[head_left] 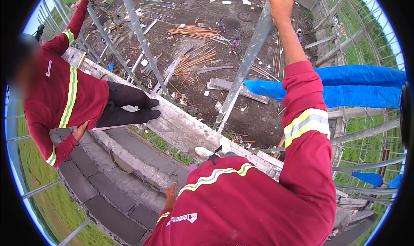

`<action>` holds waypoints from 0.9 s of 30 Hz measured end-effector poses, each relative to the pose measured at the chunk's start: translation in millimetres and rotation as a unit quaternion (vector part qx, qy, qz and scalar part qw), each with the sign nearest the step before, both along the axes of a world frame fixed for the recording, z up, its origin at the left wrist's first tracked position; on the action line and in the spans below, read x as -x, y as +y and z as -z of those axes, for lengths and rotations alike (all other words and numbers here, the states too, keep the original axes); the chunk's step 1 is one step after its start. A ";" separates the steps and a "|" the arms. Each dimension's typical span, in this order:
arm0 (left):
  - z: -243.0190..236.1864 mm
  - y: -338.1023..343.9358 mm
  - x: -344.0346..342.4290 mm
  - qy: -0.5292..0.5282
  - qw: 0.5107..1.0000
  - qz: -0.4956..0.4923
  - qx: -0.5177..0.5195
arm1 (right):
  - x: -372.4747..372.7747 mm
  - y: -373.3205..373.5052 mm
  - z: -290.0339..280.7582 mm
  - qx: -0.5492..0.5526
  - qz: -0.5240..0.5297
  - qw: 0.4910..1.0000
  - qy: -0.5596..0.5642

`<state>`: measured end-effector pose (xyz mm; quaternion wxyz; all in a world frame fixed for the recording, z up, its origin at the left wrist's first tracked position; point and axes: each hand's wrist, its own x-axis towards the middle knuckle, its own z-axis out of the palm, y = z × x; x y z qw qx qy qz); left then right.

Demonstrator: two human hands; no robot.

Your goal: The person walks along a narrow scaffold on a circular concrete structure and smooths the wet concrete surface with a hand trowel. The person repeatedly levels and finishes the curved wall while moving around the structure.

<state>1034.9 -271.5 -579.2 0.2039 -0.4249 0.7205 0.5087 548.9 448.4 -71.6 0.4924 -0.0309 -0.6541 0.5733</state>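
High at the upper right, my right hand is closed round a thick grey metal scaffold pole, the arm stretched up. My left hand hangs low beside my body at the grey block wall. Its fingers look stretched out against the rough concrete ledge, with nothing seen in them; part of that hand is hidden by my sleeve. My white shoes stand on a pale plank walkway.
At the left a co-worker in a red reflective shirt stands on the same walkway, one hand on the scaffold. Blue tarpaulin hangs at the right. Far below, brown rods and boards lie on dark ground, with people about.
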 end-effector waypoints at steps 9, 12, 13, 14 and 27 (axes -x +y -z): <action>-45.3 16.4 14.5 -0.127 0.986 0.076 0.079 | 4.0 9.6 6.3 0.009 -0.007 1.000 -0.012; -60.0 32.6 20.6 -0.106 0.988 0.035 0.108 | 5.5 13.6 7.2 -0.010 0.012 1.000 -0.027; -61.6 35.3 21.2 -0.092 0.989 0.034 0.115 | 6.4 13.6 6.7 -0.017 0.021 0.999 -0.031; -61.5 35.7 21.1 -0.087 0.990 0.028 0.107 | 5.4 13.4 7.0 -0.016 0.021 0.999 -0.036; -21.3 36.6 -8.0 -0.034 0.977 -0.049 0.207 | 1.9 10.3 -1.1 0.009 -0.017 0.999 -0.036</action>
